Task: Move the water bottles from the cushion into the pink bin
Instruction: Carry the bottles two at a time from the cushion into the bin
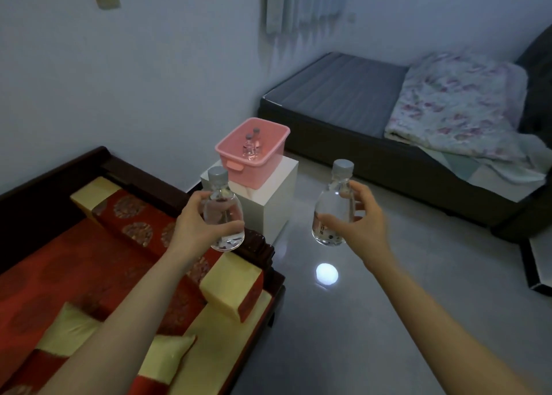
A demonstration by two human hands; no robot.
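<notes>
From the head camera, the left hand is curled round the lower body of one water bottle, thumb across the front and fingers behind, holding it upright above the far end of the red cushion. The right hand holds a second bottle upright over the tiled floor, in what looks like a looser hold: thumb low on the body, fingertips up near the shoulder, palm partly open. Ahead of both hands, between them and farther off, the pink bin sits on a white stand, with two bottles already upright inside. The risks look plain. The right hand's lighter grip could let its bottle slip onto the hard floor. Lowering both bottles together into a bin already part-filled could knock over those standing there, or nudge the bin on its small stand, where it seems to have little margin.
</notes>
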